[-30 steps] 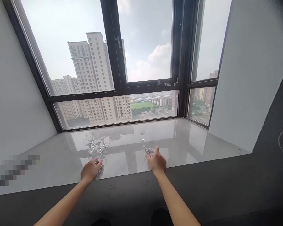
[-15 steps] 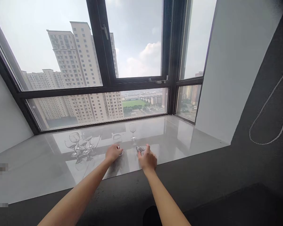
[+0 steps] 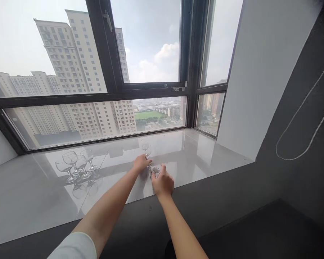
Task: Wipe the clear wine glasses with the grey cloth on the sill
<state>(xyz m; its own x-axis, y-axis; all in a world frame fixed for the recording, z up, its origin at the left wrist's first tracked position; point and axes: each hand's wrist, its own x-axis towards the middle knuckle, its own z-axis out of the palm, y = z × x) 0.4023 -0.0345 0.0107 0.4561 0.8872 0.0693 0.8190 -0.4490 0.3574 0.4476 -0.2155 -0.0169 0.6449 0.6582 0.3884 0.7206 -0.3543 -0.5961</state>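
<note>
My left hand [image 3: 142,162] is closed around the lower part of a clear wine glass [image 3: 148,150], just above the shiny sill. Fingers hide much of its stem. Directly behind it stands another wine glass [image 3: 144,143], and the two outlines overlap. A crumpled grey-white cloth [image 3: 154,170] is gripped in my right hand [image 3: 163,181], thumb and fingers bent around it. The cloth is close to the foot of the held glass; whether they touch, I cannot tell. Further left, several stemmed glasses [image 3: 81,162] stand upright in a tight cluster.
The glossy tiled sill [image 3: 194,158] reflects the window and glasses. Its front edge drops to a dark wall [image 3: 205,201]. Dark window frames [image 3: 97,96] bound the back, and a white side wall [image 3: 248,72] rises at right. A beaded cord [image 3: 294,158] hangs far right.
My left hand has moved right with its wine glass, toward the cloth and in front of the standing glass. The right hand still grips the cloth. The whole view has shifted slightly.
</note>
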